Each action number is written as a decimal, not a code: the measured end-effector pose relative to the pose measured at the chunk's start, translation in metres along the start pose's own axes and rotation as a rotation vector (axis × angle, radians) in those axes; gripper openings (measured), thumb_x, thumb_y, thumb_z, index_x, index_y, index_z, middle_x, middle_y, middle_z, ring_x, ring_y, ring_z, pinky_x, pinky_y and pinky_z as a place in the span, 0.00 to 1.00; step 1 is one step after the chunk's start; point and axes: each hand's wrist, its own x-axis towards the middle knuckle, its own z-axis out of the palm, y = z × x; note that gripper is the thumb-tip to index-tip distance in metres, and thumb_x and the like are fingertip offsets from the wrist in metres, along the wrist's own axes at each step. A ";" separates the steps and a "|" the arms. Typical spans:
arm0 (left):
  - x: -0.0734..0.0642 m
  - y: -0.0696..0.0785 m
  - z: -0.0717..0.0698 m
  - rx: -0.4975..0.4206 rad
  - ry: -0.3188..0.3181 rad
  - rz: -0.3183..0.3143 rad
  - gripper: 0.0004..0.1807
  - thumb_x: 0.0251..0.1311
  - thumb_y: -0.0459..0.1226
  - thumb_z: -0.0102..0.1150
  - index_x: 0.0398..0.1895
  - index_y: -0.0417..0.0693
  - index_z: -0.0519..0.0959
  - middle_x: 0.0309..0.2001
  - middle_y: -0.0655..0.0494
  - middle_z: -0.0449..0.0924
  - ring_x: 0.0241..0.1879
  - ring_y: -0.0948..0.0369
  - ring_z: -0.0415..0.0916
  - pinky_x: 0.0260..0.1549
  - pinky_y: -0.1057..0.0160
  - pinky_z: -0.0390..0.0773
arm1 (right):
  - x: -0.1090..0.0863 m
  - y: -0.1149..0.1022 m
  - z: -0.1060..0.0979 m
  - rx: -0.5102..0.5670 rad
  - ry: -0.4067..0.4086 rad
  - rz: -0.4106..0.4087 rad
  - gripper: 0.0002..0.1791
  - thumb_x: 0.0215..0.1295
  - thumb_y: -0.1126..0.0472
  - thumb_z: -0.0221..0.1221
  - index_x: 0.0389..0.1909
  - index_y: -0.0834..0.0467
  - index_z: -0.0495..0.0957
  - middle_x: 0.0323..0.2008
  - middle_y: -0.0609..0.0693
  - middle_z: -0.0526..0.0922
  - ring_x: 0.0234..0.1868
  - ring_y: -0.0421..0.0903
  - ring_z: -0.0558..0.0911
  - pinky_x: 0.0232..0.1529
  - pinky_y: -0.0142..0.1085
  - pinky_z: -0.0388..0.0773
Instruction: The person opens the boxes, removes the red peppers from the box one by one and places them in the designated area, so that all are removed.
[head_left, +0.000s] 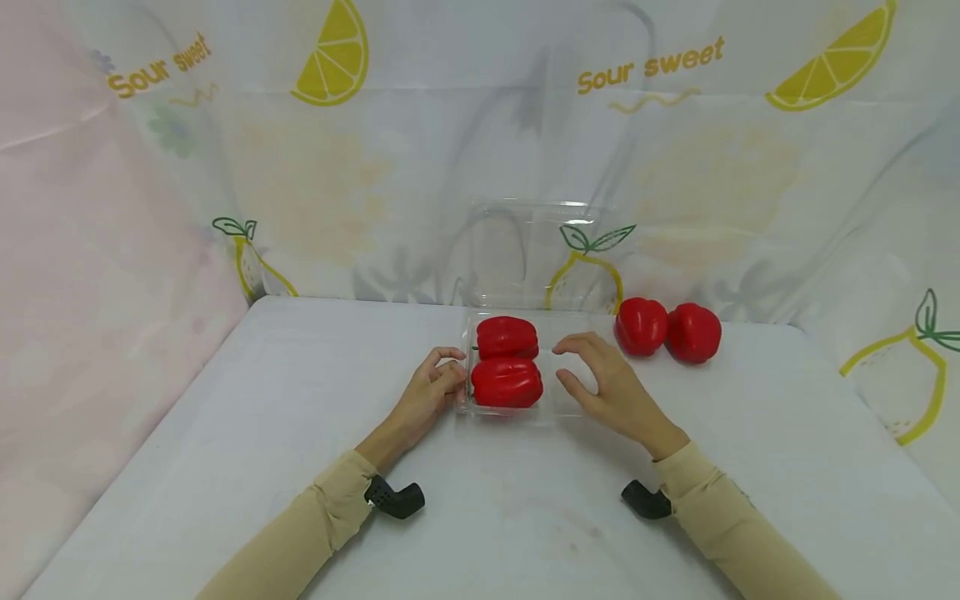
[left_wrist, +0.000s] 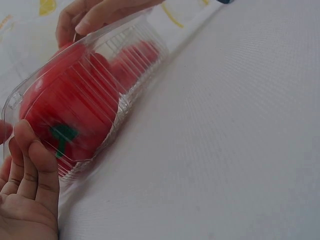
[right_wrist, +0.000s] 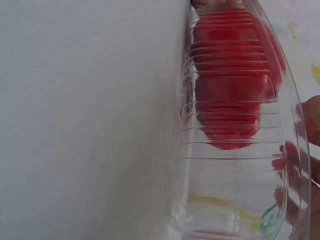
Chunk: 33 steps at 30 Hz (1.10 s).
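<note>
A clear plastic clamshell container (head_left: 557,397) lies on the table with its lid raised at the back. Two red bell peppers fill its left half, a rear pepper (head_left: 507,337) and a front pepper (head_left: 507,383). At the left wall my left hand (head_left: 426,398) grips the rim with curled fingers; in the left wrist view a green stem (left_wrist: 63,135) shows through the ribbed plastic beside these fingers. My right hand (head_left: 618,396) hovers over the container's right half, thumb and fingers apart and holding nothing. In the right wrist view, that hand appears partly behind the clear wall (right_wrist: 230,170).
Two more red bell peppers, a left one (head_left: 641,327) and a right one (head_left: 693,332), sit side by side at the table's back edge, right of the container. The transparent lid (head_left: 517,250) stands against a lemon-printed cloth (head_left: 450,150). White cloth covers the table (head_left: 480,517).
</note>
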 end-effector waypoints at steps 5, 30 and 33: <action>0.001 0.000 -0.001 0.005 -0.001 0.005 0.15 0.67 0.32 0.45 0.55 0.43 0.60 0.27 0.61 0.72 0.25 0.65 0.69 0.30 0.72 0.73 | 0.005 -0.010 0.003 0.012 -0.078 0.007 0.25 0.58 0.60 0.63 0.57 0.54 0.69 0.56 0.48 0.72 0.57 0.43 0.72 0.54 0.43 0.76; -0.001 0.002 0.001 0.046 -0.011 0.002 0.14 0.67 0.33 0.44 0.54 0.45 0.60 0.27 0.61 0.71 0.25 0.66 0.70 0.32 0.71 0.73 | 0.008 -0.028 0.017 0.068 -0.210 0.130 0.31 0.59 0.53 0.63 0.63 0.48 0.64 0.62 0.46 0.69 0.63 0.45 0.70 0.55 0.42 0.77; -0.001 0.001 0.001 0.043 -0.007 0.003 0.14 0.67 0.33 0.44 0.54 0.44 0.60 0.27 0.62 0.71 0.25 0.66 0.70 0.32 0.71 0.73 | 0.008 -0.028 0.017 0.087 -0.201 0.110 0.30 0.59 0.54 0.63 0.62 0.49 0.65 0.60 0.46 0.70 0.61 0.43 0.71 0.55 0.42 0.77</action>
